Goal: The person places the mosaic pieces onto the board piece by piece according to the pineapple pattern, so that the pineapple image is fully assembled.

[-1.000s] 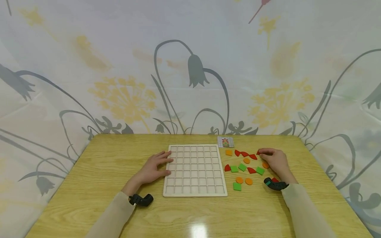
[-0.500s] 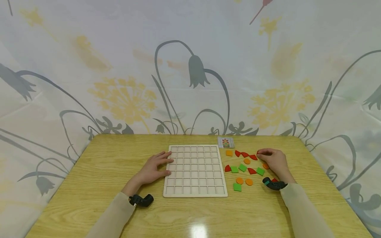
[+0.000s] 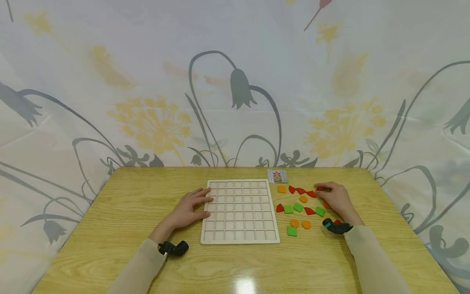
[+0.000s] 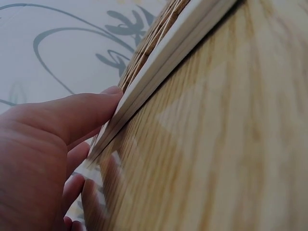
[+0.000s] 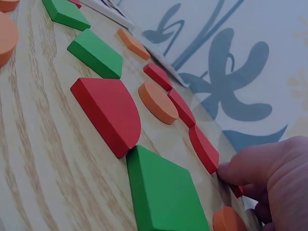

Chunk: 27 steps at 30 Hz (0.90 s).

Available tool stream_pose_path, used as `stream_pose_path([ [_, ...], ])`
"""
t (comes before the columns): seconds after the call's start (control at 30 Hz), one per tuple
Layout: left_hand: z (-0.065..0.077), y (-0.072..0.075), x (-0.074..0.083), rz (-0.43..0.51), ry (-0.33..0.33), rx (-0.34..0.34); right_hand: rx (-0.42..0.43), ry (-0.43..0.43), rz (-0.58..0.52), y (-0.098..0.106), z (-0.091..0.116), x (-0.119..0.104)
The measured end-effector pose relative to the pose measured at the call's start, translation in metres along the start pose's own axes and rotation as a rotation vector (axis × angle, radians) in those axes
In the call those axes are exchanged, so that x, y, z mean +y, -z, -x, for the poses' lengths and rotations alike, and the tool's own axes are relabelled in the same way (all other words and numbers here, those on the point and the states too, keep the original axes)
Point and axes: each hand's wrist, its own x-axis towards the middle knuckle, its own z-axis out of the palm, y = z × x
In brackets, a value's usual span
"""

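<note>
Fingers (image 5: 250,163) of the right hand (image 3: 337,200) pinch a red piece (image 5: 237,191) just beside three red pieces (image 3: 301,191) on the bench (image 3: 128,196); grip opposite edges to avoid nudging them. Left hand (image 3: 185,209), fingers spread, rests on the left edge of the grid board (image 3: 239,224); light pressure should suffice. Since the earlier frame, hands and board show no clear change.
</note>
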Motion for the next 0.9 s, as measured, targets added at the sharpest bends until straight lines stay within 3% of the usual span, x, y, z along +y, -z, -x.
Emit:
stream_pose_path([
  [0.63, 0.0018, -0.0002, -0.0027, -0.003, 0.005, 0.014, -0.006, -0.018, 0.032, -0.0039, -0.0003, -0.0013],
  [0.9, 0.0007, -0.002, -0.0038, -0.028, -0.008, 0.016, -0.003, 0.051, 0.089, 0.0005, 0.0017, -0.0041],
])
